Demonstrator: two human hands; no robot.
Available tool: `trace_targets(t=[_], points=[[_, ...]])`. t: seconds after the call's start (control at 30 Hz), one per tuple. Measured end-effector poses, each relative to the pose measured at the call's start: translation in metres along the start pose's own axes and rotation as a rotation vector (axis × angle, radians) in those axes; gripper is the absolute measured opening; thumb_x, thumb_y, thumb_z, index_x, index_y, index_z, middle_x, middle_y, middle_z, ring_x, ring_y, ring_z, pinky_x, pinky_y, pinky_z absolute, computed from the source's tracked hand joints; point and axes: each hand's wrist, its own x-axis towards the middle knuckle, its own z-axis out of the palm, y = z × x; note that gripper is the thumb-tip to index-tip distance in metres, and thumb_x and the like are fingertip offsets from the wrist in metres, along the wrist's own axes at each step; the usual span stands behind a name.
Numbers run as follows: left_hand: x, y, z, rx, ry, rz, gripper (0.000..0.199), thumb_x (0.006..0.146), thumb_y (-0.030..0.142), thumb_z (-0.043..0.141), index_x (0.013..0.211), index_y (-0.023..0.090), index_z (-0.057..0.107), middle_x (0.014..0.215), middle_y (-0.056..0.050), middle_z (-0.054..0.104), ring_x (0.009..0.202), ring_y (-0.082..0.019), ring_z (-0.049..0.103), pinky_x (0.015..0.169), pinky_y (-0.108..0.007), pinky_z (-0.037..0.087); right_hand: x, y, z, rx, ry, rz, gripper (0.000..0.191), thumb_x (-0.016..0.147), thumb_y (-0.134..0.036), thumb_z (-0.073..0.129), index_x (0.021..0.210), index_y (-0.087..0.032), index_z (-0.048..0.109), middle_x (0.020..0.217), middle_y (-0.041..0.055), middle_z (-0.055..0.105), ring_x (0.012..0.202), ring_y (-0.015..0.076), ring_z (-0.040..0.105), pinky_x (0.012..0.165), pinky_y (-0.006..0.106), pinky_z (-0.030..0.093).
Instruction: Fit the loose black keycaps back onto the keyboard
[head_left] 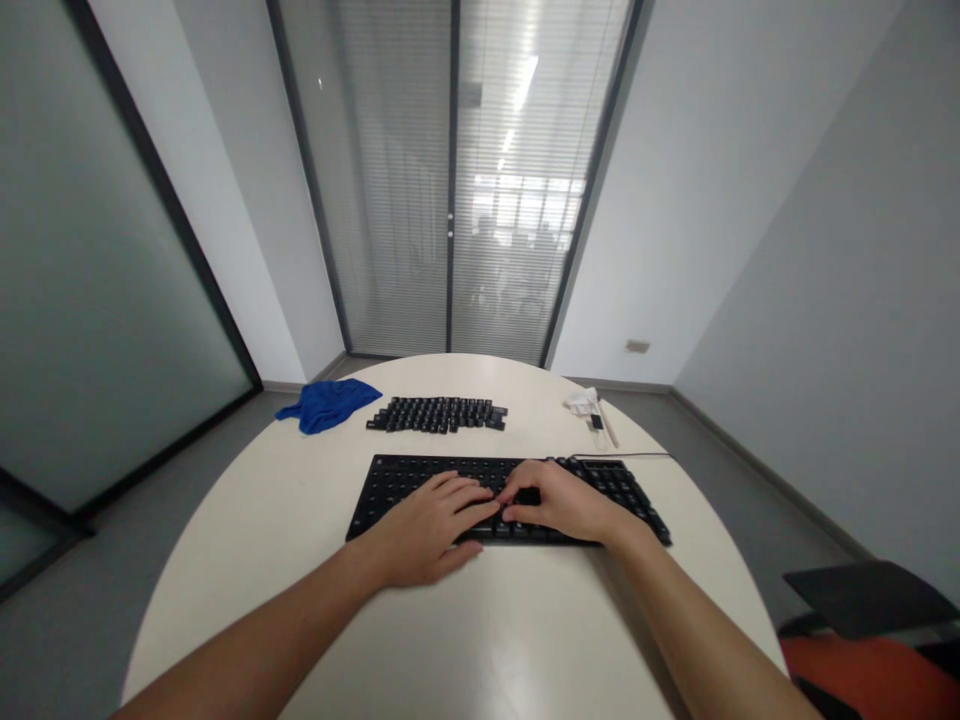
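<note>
A black keyboard lies on the table before me, its left part showing bare key sockets and its right part bearing keycaps. My left hand rests over the keyboard's middle-left with fingers stretched out and the thumb apart near the front edge. Across from it, my right hand is bent in a pinch at the keyboard's middle, thumb and index tips close together beside the left fingertips. Whatever is between those tips is too small to make out. Behind the keyboard, loose black keycaps are laid out in rows.
A crumpled blue cloth lies at the table's back left. At the back right are a white cloth, a small black item and a thin stick. The keyboard's cable runs right. An orange-seated chair stands lower right.
</note>
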Motion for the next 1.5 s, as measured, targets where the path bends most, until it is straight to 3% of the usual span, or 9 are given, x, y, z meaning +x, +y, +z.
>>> trace_targets(t=[0.2, 0.3, 0.4, 0.53, 0.7, 1.07, 1.5], points=[[0.000, 0.001, -0.001, 0.022, -0.025, -0.004, 0.047, 0.097, 0.038, 0.052, 0.142, 0.025, 0.048, 0.145, -0.010, 0.052, 0.134, -0.029, 0.047, 0.118, -0.051, 0.029, -0.002, 0.000, -0.002, -0.012, 0.014, -0.002, 0.026, 0.088, -0.036, 0.069, 0.110, -0.024, 0.074, 0.108, 0.0035, 0.075, 0.101, 0.0214, 0.067, 0.094, 0.032, 0.050], [0.000, 0.002, -0.001, 0.017, -0.010, -0.008, 0.046, 0.097, 0.037, 0.053, 0.141, 0.025, 0.050, 0.144, -0.009, 0.053, 0.133, -0.029, 0.048, 0.118, -0.050, 0.029, -0.002, 0.003, -0.002, -0.064, 0.083, -0.005, 0.026, 0.091, -0.036, 0.064, 0.112, -0.023, 0.072, 0.111, 0.0056, 0.074, 0.106, 0.0222, 0.066, 0.097, 0.034, 0.049], [0.001, 0.004, -0.002, 0.024, -0.002, -0.018, 0.045, 0.095, 0.037, 0.055, 0.139, 0.025, 0.052, 0.144, -0.009, 0.053, 0.134, -0.029, 0.047, 0.118, -0.051, 0.029, -0.002, 0.008, 0.001, -0.171, 0.158, -0.015, 0.038, 0.089, -0.039, 0.065, 0.123, -0.022, 0.067, 0.130, 0.0108, 0.065, 0.127, 0.0265, 0.055, 0.112, 0.043, 0.038], [0.001, 0.005, -0.002, 0.033, -0.002, -0.025, 0.050, 0.092, 0.037, 0.059, 0.139, 0.024, 0.051, 0.144, -0.009, 0.053, 0.134, -0.030, 0.046, 0.117, -0.050, 0.030, -0.003, 0.013, 0.006, -0.274, 0.090, 0.109, 0.058, 0.090, -0.050, 0.061, 0.141, -0.024, 0.053, 0.151, 0.0126, 0.048, 0.144, 0.0324, 0.035, 0.119, 0.060, 0.018], [0.001, 0.004, 0.000, 0.016, 0.008, -0.018, 0.055, 0.091, 0.037, 0.061, 0.143, 0.026, 0.048, 0.145, -0.009, 0.052, 0.134, -0.031, 0.046, 0.115, -0.050, 0.033, -0.004, 0.013, 0.009, -0.263, 0.038, 0.210, 0.061, 0.090, -0.054, 0.058, 0.143, -0.024, 0.050, 0.153, 0.0134, 0.045, 0.144, 0.0312, 0.037, 0.120, 0.062, 0.008], [-0.002, -0.001, 0.003, -0.029, 0.009, -0.037, 0.054, 0.091, 0.037, 0.066, 0.142, 0.032, 0.051, 0.150, -0.009, 0.047, 0.137, -0.032, 0.043, 0.114, -0.053, 0.034, -0.002, 0.011, 0.007, -0.248, 0.000, 0.329, 0.076, 0.085, -0.065, 0.057, 0.148, -0.025, 0.045, 0.158, 0.0107, 0.038, 0.149, 0.0359, 0.025, 0.119, 0.066, 0.002], [-0.002, -0.002, 0.005, -0.042, -0.002, -0.058, 0.046, 0.094, 0.037, 0.062, 0.140, 0.032, 0.054, 0.152, -0.007, 0.045, 0.139, -0.032, 0.041, 0.115, -0.055, 0.031, -0.001, 0.012, 0.006, -0.242, -0.010, 0.315, 0.077, 0.083, -0.065, 0.061, 0.148, -0.026, 0.045, 0.156, 0.0120, 0.040, 0.146, 0.0343, 0.031, 0.118, 0.066, -0.001]])
